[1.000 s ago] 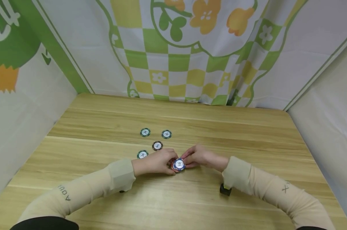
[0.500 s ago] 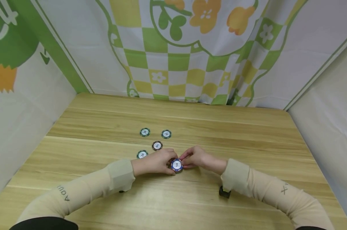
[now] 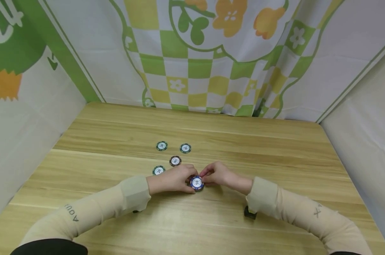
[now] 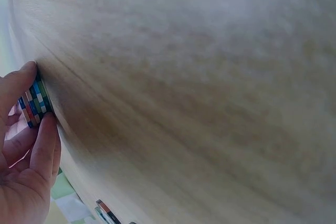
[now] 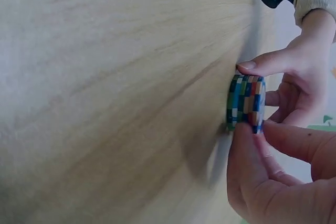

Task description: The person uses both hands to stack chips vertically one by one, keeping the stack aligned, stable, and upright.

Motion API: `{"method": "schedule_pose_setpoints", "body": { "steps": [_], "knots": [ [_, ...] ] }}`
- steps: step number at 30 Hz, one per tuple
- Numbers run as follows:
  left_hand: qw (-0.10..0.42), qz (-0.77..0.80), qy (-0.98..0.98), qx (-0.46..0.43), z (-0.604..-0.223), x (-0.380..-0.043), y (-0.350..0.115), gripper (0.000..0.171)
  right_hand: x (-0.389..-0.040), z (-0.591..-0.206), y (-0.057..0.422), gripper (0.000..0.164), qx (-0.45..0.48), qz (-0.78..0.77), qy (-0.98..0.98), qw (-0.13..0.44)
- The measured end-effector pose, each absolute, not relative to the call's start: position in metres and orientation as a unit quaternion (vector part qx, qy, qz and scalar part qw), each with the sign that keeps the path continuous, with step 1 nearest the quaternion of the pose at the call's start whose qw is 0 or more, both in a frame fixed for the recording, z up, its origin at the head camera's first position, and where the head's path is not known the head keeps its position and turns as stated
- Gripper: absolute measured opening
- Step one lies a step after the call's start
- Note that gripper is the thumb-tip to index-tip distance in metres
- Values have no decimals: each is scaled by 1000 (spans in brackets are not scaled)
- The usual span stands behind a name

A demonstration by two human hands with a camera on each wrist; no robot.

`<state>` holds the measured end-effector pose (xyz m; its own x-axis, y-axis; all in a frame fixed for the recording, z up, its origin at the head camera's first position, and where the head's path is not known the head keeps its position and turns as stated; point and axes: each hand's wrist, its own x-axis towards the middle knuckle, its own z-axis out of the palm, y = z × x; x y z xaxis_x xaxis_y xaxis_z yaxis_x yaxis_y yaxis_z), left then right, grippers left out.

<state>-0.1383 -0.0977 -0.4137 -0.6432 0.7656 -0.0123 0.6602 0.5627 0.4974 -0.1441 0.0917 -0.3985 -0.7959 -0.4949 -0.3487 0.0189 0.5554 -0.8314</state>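
A short stack of poker chips (image 3: 197, 183) stands on the table, topped by a blue chip marked 10. Its edge in the right wrist view shows a red chip and several green and blue ones (image 5: 245, 100) lined up. My left hand (image 3: 178, 178) grips the stack from the left, thumb at the near side and fingers at the far side. From the right, my right hand (image 3: 222, 174) pinches the stack's edge, its fingertips (image 5: 242, 135) right at the chips. The left wrist view shows the left thumb and fingers around the stack (image 4: 38, 100).
Loose chips lie flat beyond the left hand: a dark one marked 100 (image 3: 175, 161), and green ones at the back left (image 3: 162, 146), the back right (image 3: 185, 148) and beside the left wrist (image 3: 158, 170). A patterned curtain (image 3: 199, 81) hangs behind the wooden table (image 3: 275, 152).
The blue chip, earlier offset to the right over a red chip, has moved left and now sits squarely on the stack. My right hand shifted slightly left with it; my left hand kept its grip.
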Motion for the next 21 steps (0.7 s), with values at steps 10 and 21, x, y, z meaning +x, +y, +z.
{"method": "schedule_pose_setpoints", "body": {
  "steps": [10, 21],
  "knots": [
    [113, 234, 876, 406, -413, -137, -97, 38, -127, -392, 84, 36, -266, -287, 899, 197],
    [107, 236, 879, 401, -413, -136, -98, 38, -118, -398, 80, 29, -308, -219, 917, 126]
  ]
}}
